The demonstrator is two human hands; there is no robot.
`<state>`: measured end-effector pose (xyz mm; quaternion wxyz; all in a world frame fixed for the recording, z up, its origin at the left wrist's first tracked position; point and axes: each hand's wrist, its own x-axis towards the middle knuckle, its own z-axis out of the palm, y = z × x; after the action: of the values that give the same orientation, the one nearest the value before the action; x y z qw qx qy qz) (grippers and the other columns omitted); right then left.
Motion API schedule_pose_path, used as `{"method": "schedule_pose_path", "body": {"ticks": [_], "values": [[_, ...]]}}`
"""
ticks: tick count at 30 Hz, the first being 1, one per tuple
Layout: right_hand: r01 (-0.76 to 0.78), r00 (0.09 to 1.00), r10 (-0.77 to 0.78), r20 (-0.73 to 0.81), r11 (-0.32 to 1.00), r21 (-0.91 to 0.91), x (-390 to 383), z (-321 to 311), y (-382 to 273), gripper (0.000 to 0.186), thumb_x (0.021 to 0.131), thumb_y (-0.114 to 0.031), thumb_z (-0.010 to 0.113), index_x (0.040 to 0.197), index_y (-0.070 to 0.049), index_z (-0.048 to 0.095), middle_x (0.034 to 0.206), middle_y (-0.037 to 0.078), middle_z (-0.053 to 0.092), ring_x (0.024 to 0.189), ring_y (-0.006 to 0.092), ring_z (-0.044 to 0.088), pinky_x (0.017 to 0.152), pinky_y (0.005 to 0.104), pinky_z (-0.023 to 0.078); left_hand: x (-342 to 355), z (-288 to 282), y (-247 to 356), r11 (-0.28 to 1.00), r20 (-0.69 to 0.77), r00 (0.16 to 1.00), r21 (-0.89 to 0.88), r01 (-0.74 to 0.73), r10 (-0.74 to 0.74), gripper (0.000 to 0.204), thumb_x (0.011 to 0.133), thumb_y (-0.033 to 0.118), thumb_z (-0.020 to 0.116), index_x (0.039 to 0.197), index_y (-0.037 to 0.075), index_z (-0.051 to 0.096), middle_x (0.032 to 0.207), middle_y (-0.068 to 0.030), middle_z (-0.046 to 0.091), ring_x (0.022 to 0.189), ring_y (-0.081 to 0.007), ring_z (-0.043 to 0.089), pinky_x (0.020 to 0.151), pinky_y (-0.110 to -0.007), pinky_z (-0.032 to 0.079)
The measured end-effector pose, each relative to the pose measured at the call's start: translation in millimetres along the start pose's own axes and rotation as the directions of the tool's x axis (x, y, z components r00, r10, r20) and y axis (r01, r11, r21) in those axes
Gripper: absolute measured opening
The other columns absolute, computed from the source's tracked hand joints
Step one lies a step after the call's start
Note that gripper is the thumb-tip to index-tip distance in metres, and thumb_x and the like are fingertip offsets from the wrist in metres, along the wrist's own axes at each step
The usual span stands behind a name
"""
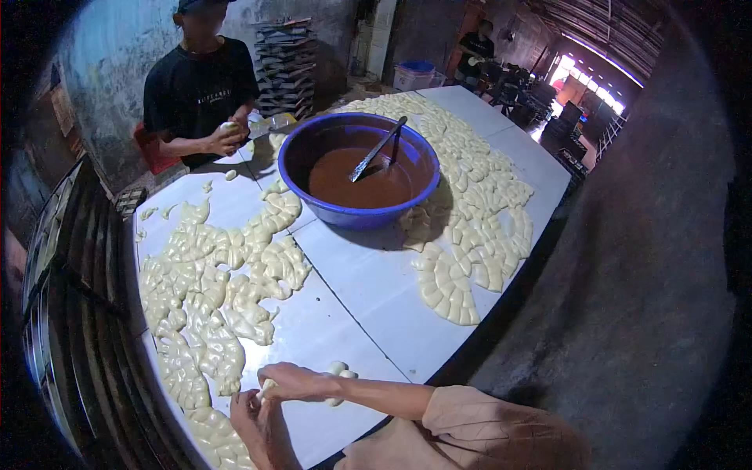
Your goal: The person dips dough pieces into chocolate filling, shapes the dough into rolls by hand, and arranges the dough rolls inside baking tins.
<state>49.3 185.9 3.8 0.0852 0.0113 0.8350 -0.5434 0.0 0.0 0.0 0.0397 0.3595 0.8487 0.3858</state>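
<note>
Dough piece (268, 386), small and pale, is at the near end of the white counter (376, 290), grasped by the bent fingers of the right hand (291, 381), while the left hand (249, 417) curls close beside it, and I cannot tell whether this one also grasps. Some pale dough balls (338, 367) lie just beside the right forearm (384, 395), and many flat dough pieces (211, 356) are spread on the left. Farther away stands a blue basin (356, 218) with brown mixture (337, 184) and a spoon (380, 147) inside.
</note>
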Motion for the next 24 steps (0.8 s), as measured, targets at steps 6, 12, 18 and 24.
{"method": "schedule_pose_path", "body": {"ticks": [6, 12, 18, 24], "values": [[0.204, 0.962, -0.192, -0.195, 0.978, 0.041, -1, -7, 3, 0.036, 0.08, -0.024, 0.055, 0.105, 0.001, 0.061, 0.089, 0.025, 0.065, 0.088, 0.0398, 0.064, 0.08, 0.0456, 0.049, -2, 16, -23, 1.0, -0.059, 0.998, 0.009, 0.01, -0.009, 0.034, 0.075, 0.012, 0.078, 0.104, -0.002, 0.067, 0.084, -0.0083, 0.055, 0.077, -0.0197, 0.054, 0.067, -0.033, 0.044], [0.093, 0.984, -0.075, -0.159, 0.99, 0.108, -1, 19, -12, 0.031, 0.086, -0.027, 0.056, 0.103, -0.002, 0.061, 0.097, 0.02, 0.065, 0.096, 0.0374, 0.062, 0.084, 0.0444, 0.049, -27, 23, -37, 0.97, -0.222, 0.946, -0.117, 0.215, -0.237, 0.015, 0.083, 0.012, 0.07, 0.09, 0.0, 0.068, 0.087, -0.0086, 0.058, 0.078, -0.0246, 0.057, 0.069, -0.033, 0.047], [0.012, 1.0, -0.018, 0.026, 0.98, 0.2, -22, 0, -25, 0.034, 0.086, -0.03, 0.057, 0.109, -0.004, 0.058, 0.093, 0.02, 0.065, 0.092, 0.0305, 0.064, 0.081, 0.0431, 0.049, -19, -13, 67, 0.998, -0.288, 0.956, -0.006, 0.061, -0.06, 0.046, 0.085, 0.043, 0.07, 0.096, -0.002, 0.069, 0.08, -0.0154, 0.059, 0.072, -0.0296, 0.055, 0.062, -0.04, 0.045], [0.233, 0.968, -0.231, -0.097, 0.972, 0.014, -6, 12, -3, 0.032, 0.085, -0.026, 0.055, 0.105, -0.003, 0.065, 0.096, 0.021, 0.067, 0.094, 0.0395, 0.064, 0.083, 0.0452, 0.05, -29, 0, 42, 0.988, -0.25, 0.957, -0.083, 0.131, -0.148, 0.042, 0.09, 0.035, 0.068, 0.11, -0.001, 0.067, 0.088, -0.0168, 0.063, 0.078, -0.0296, 0.058, 0.069, -0.037, 0.048]]}}
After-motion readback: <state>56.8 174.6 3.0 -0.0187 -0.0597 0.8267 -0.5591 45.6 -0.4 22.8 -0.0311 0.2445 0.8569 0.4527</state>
